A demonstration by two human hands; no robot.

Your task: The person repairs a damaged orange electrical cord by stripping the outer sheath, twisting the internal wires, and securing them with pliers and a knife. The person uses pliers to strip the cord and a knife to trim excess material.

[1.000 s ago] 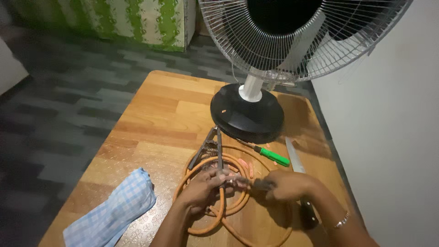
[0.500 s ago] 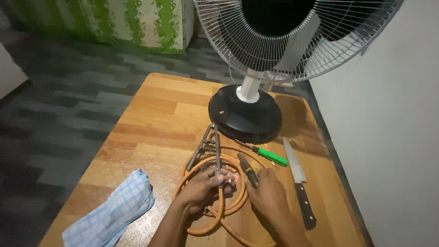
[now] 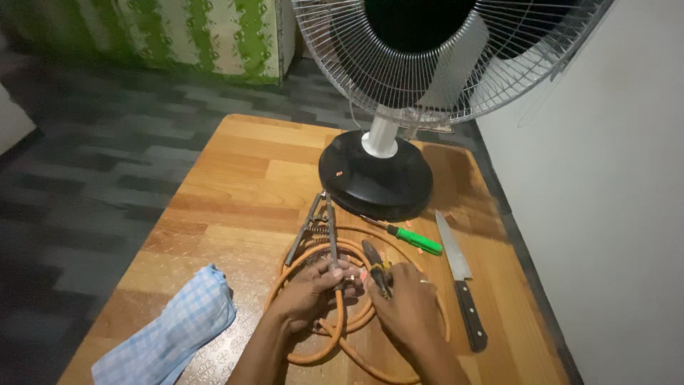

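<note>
Fingers of the left hand [image 3: 313, 289] pinch the coiled orange cable [image 3: 342, 324] beside the wire stripper [image 3: 317, 224]; the right hand [image 3: 406, 299] closes around dark pliers [image 3: 376, 265] lying over the coil. Wooden tabletop [image 3: 235, 185] also carries a fan base [image 3: 375, 178], green screwdriver [image 3: 417, 240], knife [image 3: 462, 285] and checked cloth [image 3: 171, 331].

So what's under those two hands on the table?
A coil of orange cable lies under both. The left hand rests beside a metal tool; the right hand is on pliers. The cable ends are covered by fingers.
</note>
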